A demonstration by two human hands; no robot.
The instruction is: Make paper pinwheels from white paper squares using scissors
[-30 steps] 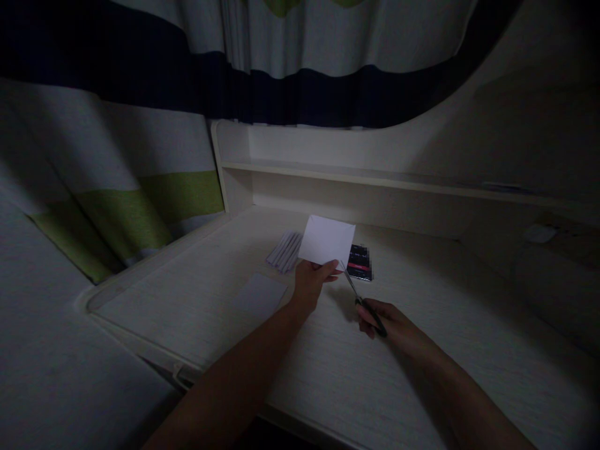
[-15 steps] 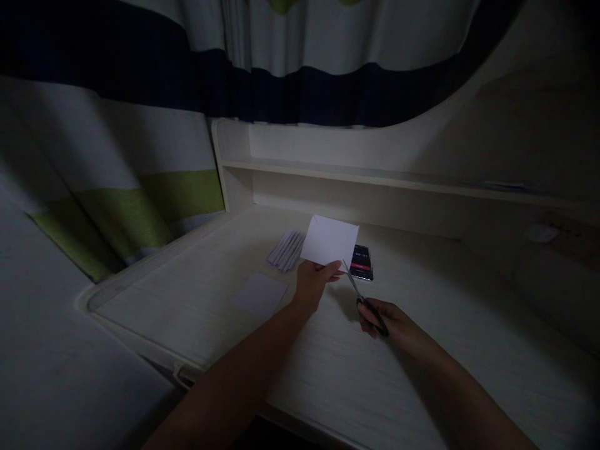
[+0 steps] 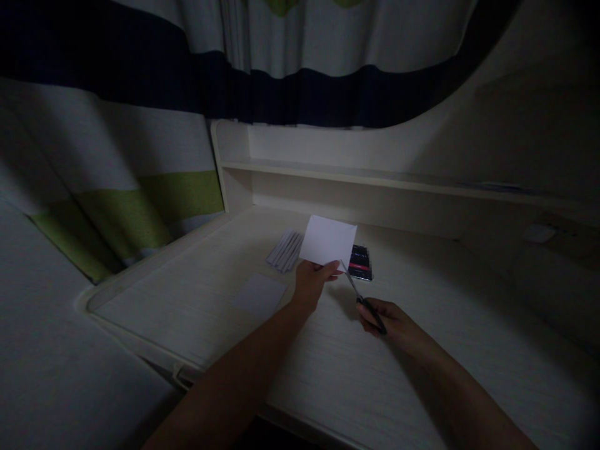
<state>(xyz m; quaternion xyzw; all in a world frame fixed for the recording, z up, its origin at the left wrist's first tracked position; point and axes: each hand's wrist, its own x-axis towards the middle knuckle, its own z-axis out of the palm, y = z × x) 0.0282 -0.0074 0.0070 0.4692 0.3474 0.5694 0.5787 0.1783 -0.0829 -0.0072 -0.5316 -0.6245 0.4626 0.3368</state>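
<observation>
A white sheet of paper (image 3: pixel 329 240) is pinched by its near edge in my left hand (image 3: pixel 313 280), thumb on top, held above the desk. My right hand (image 3: pixel 385 319) grips a pair of scissors (image 3: pixel 374 311) with dark handles. The scissors' blades point up and left and meet the paper's near edge by my left thumb. Another white sheet of paper (image 3: pixel 260 294) lies flat on the desk, left of my left hand. Behind it is a group of narrow folded white paper strips (image 3: pixel 284 250), side by side.
A phone (image 3: pixel 360 264) with a lit dark screen lies behind the scissors, partly covered by the held paper. A raised shelf (image 3: pixel 328 174) runs along the back of the white desk (image 3: pixel 469 300). Curtains (image 3: pixel 178 200) hang at the left and back. The desk's front edge has a drawer handle (image 3: pixel 180 375).
The scissors' handles have come closer together, and the blades look more closed at the paper's edge. The held paper has shifted very slightly left.
</observation>
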